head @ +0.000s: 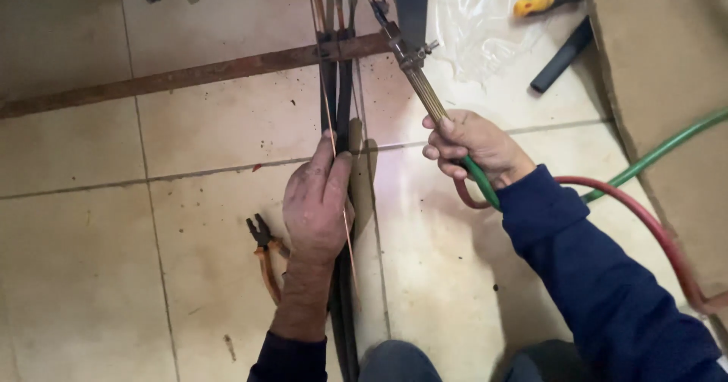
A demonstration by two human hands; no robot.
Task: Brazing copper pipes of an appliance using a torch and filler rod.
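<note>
My left hand lies palm-down on a bundle of dark metal strips that runs from the bottom middle up across the tiled floor. A thin copper-coloured rod passes under its fingers along the strips. My right hand is closed around the ribbed brass handle of a gas torch, whose valves and tubes point up-left towards the strips. A green hose and a red hose leave the handle to the right.
A rusty flat bar crosses the strips at the upper left. Orange-handled pliers lie left of my wrist. A yellow-handled tool, a black tube and clear plastic sheeting lie upper right, beside brown cardboard.
</note>
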